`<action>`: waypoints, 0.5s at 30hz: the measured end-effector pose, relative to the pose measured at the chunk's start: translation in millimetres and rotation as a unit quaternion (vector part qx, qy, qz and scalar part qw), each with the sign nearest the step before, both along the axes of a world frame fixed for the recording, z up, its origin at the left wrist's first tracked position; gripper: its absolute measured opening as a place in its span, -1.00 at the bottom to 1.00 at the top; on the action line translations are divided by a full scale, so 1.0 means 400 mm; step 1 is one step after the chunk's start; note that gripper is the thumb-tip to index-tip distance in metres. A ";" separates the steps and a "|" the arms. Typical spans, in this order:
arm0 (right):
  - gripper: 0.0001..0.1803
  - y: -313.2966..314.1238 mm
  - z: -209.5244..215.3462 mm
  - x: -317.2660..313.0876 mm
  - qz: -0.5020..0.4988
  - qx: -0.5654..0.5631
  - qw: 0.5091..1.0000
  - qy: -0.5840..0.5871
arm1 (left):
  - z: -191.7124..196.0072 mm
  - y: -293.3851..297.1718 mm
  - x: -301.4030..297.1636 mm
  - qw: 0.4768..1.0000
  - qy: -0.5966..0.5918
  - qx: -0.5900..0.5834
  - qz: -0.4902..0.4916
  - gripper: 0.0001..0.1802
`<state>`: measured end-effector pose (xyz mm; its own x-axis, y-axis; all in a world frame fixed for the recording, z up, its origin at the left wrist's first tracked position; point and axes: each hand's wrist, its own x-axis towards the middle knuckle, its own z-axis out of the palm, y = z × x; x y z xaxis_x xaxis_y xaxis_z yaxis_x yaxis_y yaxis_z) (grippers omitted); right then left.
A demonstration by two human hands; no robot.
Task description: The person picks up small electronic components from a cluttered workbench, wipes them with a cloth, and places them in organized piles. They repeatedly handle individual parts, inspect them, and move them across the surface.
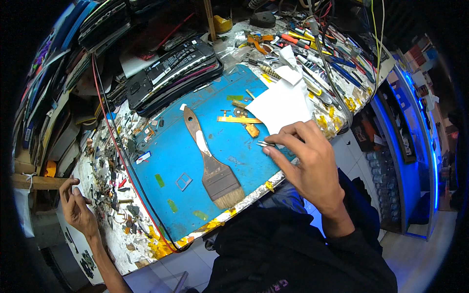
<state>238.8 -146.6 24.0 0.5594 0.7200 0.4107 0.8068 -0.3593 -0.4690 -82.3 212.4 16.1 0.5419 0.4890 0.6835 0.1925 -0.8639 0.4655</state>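
Above the right edge of a blue work mat [161,132], my right hand [312,163] pinches a small silver metal piece [264,143] between thumb and forefinger. Its exact kind is too small to make out. Out at the left, over the littered edge of the bench, my left hand [79,210] has loosely curled fingers held apart, with nothing visible in them. Between the hands a wide paintbrush [218,173] with a wooden handle lies on the mat, bristles toward me. Just beyond my right fingertips are an orange flex strip [238,119] and a small yellow-orange part [252,130].
White paper [283,105] overlaps the mat's right side. Stacked phone or tablet parts [171,71] stand behind it. Pliers, screwdrivers and other tools [337,68] crowd the far right. Red and black cables [119,151] cross the left side, beside scattered small parts [110,190].
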 end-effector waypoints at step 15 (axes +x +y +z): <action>-0.73 0.022 0.059 0.021 0.151 -0.084 0.985 0.029 | 0.020 -0.013 -0.018 0.996 0.070 0.061 0.016 -0.59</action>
